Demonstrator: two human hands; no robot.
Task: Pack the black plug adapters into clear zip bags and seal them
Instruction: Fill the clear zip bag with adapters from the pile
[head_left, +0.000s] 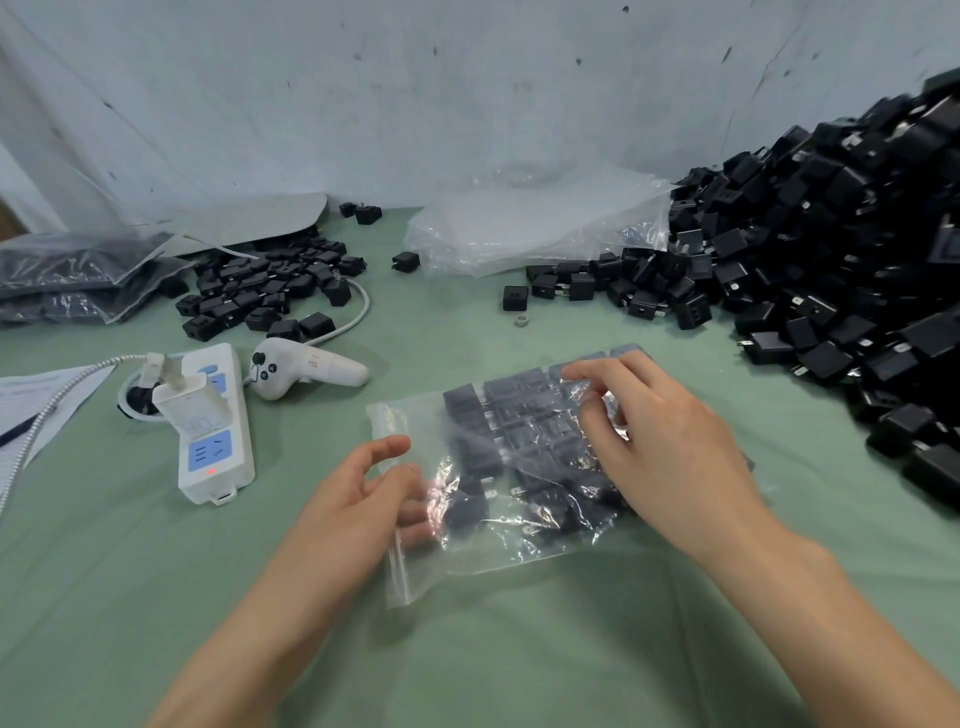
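Note:
A clear zip bag (415, 566) lies flat on the green table, its zip strip at the left edge. Several black plug adapters (514, 415) fill it in rows. My left hand (358, 499) is at the bag's open zip end, its fingers reaching inside the opening toward the nearest adapters. My right hand (660, 441) rests on top of the bag, fingers spread and slightly bent, pressing the adapters through the plastic. A huge heap of loose black adapters (831, 249) rises at the right. A smaller pile of adapters (265, 291) lies at the back left.
A stack of empty clear bags (519, 228) sits at the back centre. Filled bags (78, 280) lie at the far left. A white power strip (213, 431) with a charger, a white handheld controller (306, 371), a cable and papers (36, 395) lie at the left.

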